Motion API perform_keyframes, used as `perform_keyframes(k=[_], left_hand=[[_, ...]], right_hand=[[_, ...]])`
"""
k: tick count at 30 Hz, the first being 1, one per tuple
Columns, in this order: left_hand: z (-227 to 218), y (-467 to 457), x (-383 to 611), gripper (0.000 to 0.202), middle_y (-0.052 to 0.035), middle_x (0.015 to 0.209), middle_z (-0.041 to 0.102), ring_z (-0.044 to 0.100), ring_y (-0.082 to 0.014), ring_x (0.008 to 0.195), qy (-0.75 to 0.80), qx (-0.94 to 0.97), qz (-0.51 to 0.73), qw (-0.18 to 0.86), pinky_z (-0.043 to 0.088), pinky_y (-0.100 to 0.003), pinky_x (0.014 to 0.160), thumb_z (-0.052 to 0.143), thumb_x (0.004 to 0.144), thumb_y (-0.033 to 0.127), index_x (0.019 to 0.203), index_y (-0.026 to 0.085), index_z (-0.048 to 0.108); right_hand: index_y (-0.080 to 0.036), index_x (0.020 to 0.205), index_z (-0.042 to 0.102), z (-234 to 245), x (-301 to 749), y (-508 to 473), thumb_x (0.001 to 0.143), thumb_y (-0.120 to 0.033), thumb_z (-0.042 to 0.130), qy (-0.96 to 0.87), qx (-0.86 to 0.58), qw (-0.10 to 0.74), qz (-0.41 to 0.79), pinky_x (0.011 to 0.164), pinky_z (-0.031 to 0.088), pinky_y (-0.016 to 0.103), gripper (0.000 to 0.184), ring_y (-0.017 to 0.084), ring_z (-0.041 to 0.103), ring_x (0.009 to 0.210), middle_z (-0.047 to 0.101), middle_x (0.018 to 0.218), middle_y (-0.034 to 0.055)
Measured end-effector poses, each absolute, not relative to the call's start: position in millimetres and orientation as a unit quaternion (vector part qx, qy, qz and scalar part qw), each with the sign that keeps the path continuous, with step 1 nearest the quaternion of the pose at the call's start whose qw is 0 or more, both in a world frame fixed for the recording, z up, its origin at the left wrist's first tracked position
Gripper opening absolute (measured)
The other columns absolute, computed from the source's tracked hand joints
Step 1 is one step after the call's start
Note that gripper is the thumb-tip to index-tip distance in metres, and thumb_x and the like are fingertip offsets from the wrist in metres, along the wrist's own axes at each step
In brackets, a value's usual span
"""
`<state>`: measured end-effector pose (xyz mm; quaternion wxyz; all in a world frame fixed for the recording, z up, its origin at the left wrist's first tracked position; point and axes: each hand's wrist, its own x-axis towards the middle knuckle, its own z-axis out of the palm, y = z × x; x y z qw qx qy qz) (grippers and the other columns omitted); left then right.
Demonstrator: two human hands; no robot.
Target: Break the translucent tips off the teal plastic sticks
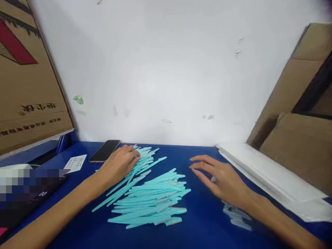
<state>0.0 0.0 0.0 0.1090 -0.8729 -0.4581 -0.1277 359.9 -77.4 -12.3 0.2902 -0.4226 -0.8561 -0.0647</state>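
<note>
Many slim turquoise sticks, tapered and shaped like eyebrow razors, lie on the blue table in two loose groups. My left hand [124, 159] rests on the farther group [146, 159], its fingers curled down around some sticks; the fingertips are partly hidden. Nearer to me, the other group of sticks [155, 199] is spread in a rough row, paler ends mostly to the right. To the right of both groups my right hand [218, 176] hovers above the table, fingers apart and holding nothing. Below its wrist lie several translucent whitish pieces [237, 218], partly covered by the forearm.
A dark phone [106, 151] and a white printed card [75, 163] lie left of my left hand. Another dark device [33, 204] is at the left edge. White sheets [269, 173] are stacked at right. Cardboard boxes [31, 79] flank both sides; a white wall [155, 69] stands behind.
</note>
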Motion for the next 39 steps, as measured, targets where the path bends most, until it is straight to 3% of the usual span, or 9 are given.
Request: perform_keyframes(k=[5,12,18,21,25,27,30,35,39], left_hand=[[7.0,-8.4,8.0,0.031,-0.0102,0.101,0.068,0.062,-0.0297,0.096,-0.441,-0.879,-0.156,0.097,0.050,-0.044,0.084,0.041,0.104,0.032,0.109,0.018,0.069],[9.7,-45.4,25.4,0.023,-0.0054,0.114,0.065,0.059,-0.0280,0.112,-0.350,-0.928,-0.127,-0.024,0.046,-0.044,0.100,0.057,0.101,0.042,0.117,0.028,0.065],[2.0,-54.3,37.8,0.009,-0.0041,0.106,0.064,0.061,-0.0243,0.100,-0.339,-0.934,-0.100,-0.056,0.048,-0.043,0.094,0.055,0.103,0.027,0.106,0.023,0.062],[2.6,-54.1,39.7,0.007,-0.0026,0.102,0.063,0.060,-0.0216,0.093,-0.341,-0.932,-0.102,-0.070,0.045,-0.043,0.096,0.054,0.103,0.024,0.100,0.022,0.060],[4.1,-54.8,39.1,0.009,-0.0023,0.101,0.062,0.058,-0.0215,0.092,-0.344,-0.929,-0.109,-0.076,0.046,-0.039,0.087,0.049,0.104,0.023,0.098,0.022,0.056],[5.1,-55.3,39.2,0.010,-0.0021,0.101,0.062,0.056,-0.0216,0.094,-0.344,-0.928,-0.118,-0.077,0.045,-0.037,0.083,0.047,0.105,0.023,0.100,0.023,0.055],[7.0,-55.8,40.3,0.008,-0.0023,0.101,0.061,0.054,-0.0216,0.093,-0.339,-0.929,-0.134,-0.065,0.042,-0.035,0.080,0.046,0.105,0.023,0.101,0.023,0.053],[7.1,-55.9,42.1,0.011,-0.0026,0.098,0.062,0.051,-0.0216,0.087,-0.313,-0.936,-0.156,-0.038,0.040,-0.035,0.076,0.043,0.106,0.023,0.099,0.022,0.052],[3.6,-54.8,43.1,0.014,-0.0022,0.095,0.063,0.051,-0.0218,0.084,-0.303,-0.937,-0.171,-0.016,0.039,-0.035,0.075,0.042,0.107,0.022,0.098,0.022,0.052]], right_hand=[[-0.028,0.117,0.069,-7.7,356.9,-79.5,0.105,-0.026,0.049,-0.861,-0.419,0.284,-0.051,0.059,0.055,0.026,0.023,0.014,0.071,0.081,0.068,0.128,0.0019],[-0.025,0.118,0.069,-5.7,361.1,-75.3,0.105,-0.027,0.047,-0.862,-0.436,0.234,-0.110,0.071,0.058,0.032,0.025,0.019,0.072,0.094,0.071,0.123,0.0045],[-0.023,0.121,0.069,8.8,381.2,-69.6,0.106,-0.032,0.044,-0.841,-0.466,0.166,-0.218,0.063,0.056,0.037,0.031,0.026,0.074,0.081,0.078,0.100,0.0075],[-0.026,0.118,0.071,18.2,393.3,-67.9,0.104,-0.036,0.048,-0.842,-0.495,0.139,-0.164,0.066,0.056,0.038,0.029,0.027,0.075,0.079,0.079,0.105,0.0057],[-0.033,0.109,0.077,22.9,412.1,-64.2,0.091,-0.042,0.068,-0.847,-0.523,0.095,0.008,0.066,0.055,0.034,0.022,0.026,0.075,0.079,0.080,0.093,0.0003],[-0.034,0.106,0.078,21.0,420.6,-61.4,0.086,-0.045,0.072,-0.845,-0.522,0.090,0.079,0.068,0.055,0.034,0.024,0.027,0.075,0.086,0.080,0.096,0.0007],[-0.032,0.101,0.079,14.3,427.5,-55.9,0.086,-0.045,0.070,-0.844,-0.513,0.090,0.127,0.073,0.054,0.035,0.022,0.029,0.073,0.092,0.079,0.102,0.0034],[-0.026,0.089,0.075,6.6,423.4,-47.5,0.092,-0.040,0.065,-0.843,-0.518,0.071,0.125,0.069,0.047,0.034,0.017,0.026,0.070,0.083,0.076,0.091,0.0044],[-0.025,0.092,0.069,11.1,411.7,-50.0,0.101,-0.039,0.052,-0.848,-0.515,0.083,0.097,0.067,0.044,0.033,0.023,0.023,0.067,0.075,0.074,0.085,0.0026]])
